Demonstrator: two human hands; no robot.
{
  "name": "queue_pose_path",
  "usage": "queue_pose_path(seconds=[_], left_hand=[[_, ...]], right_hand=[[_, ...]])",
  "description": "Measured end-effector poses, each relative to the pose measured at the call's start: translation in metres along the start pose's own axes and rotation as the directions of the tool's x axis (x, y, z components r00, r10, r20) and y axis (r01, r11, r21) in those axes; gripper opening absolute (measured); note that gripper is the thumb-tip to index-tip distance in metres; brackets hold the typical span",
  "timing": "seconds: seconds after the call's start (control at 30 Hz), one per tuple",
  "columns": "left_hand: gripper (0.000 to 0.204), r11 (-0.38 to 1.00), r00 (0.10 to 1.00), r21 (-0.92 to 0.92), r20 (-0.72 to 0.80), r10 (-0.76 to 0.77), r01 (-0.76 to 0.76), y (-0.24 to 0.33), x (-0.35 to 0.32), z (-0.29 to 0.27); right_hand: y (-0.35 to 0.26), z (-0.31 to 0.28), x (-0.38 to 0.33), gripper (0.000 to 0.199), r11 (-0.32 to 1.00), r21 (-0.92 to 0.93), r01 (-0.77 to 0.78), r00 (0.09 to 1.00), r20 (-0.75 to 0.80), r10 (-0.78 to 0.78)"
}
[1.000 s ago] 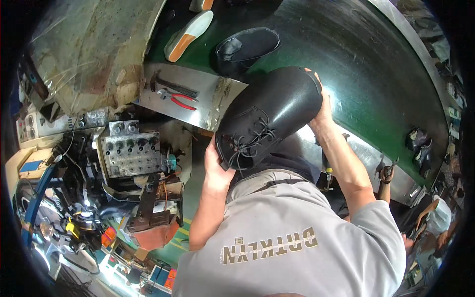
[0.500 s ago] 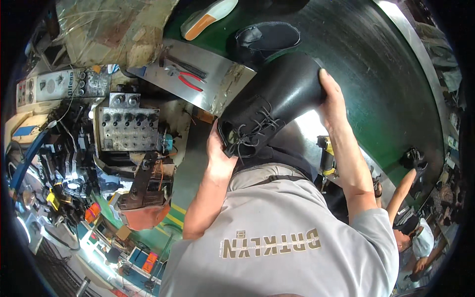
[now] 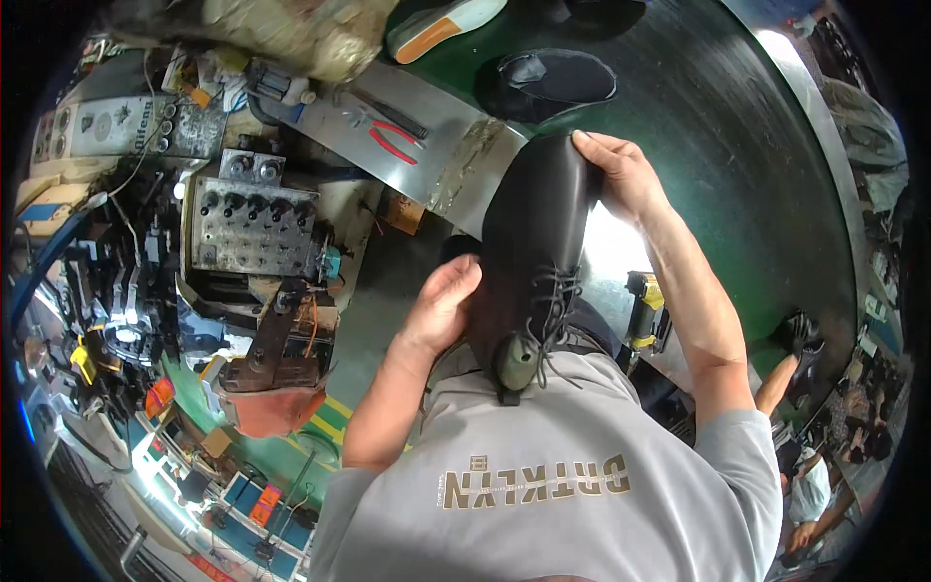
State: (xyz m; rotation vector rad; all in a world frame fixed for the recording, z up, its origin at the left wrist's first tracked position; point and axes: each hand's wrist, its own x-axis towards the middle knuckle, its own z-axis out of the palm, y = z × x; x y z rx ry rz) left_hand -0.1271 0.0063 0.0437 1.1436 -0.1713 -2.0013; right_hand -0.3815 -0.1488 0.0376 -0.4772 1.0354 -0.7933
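Observation:
A black lace-up shoe (image 3: 535,228) is held out in front of my chest, its toe pointing away from me and its heel towards me. Inside its opening shows a greenish shoe last (image 3: 518,360), and the dark laces hang loose on the right side. My right hand (image 3: 623,175) grips the toe end, thumb on the upper. At the shoe's left side is my left hand (image 3: 441,306), closed against it with the fingertips partly hidden by the shoe.
Beyond the toe, another black shoe (image 3: 558,82) and a white-and-tan shoe part (image 3: 446,29) lie on the dark green belt (image 3: 698,126). Red-handled pliers (image 3: 393,141) rest on a metal plate (image 3: 339,126). Machinery with a knobbed control box (image 3: 254,228) stands left; a co-worker's hand (image 3: 801,335) is at right.
The shoe has turned in my hands from slanting to nearly straight, and its heel has come nearer my chest. My left hand has shifted from the heel to the shoe's side.

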Motion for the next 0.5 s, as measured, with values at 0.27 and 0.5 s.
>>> queue_pose_path(seconds=[0.27,0.5], left_hand=[[0.035,0.757,0.784,0.594,-0.321,0.532,-0.271,0.023,-0.040,-0.019],[0.035,0.647,0.470,0.629,-0.456,0.756,-0.431,0.069,-0.126,-0.090]], right_hand=[[0.045,0.129,0.019,0.024,0.994,-0.094,0.052,0.996,0.080,-0.045],[0.095,0.296,0.027,0.029,0.963,-0.222,0.150,0.953,0.290,-0.082]])
